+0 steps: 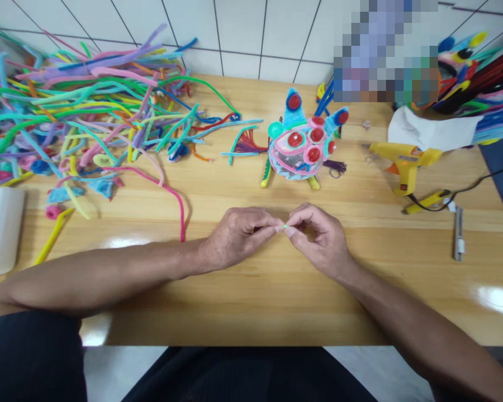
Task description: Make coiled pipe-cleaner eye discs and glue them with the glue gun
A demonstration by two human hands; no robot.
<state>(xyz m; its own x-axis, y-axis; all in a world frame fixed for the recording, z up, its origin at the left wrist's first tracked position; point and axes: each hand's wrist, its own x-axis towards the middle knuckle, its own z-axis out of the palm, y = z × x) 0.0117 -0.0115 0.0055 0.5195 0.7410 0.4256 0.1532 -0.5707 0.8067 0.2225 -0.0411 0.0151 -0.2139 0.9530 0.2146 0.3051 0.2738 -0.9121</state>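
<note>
Lap [243, 377], table edge [243, 341]; well inward, left hand [237, 237] and right hand [327, 243] pinch green scrap [285, 226].

A tiny green piece [285, 226] is pinched between the fingertips of the left hand [237, 237] and those of the right hand [321, 240]. Only a light-green speck of it can be seen, in the narrow gap where the fingertips nearly meet; any further part is hidden by the thumbs and forefingers, so its full shape, length and material cannot be told. It is gripped from both sides at once and is held over the wooden tabletop [260, 307], near the middle of the view.
</note>
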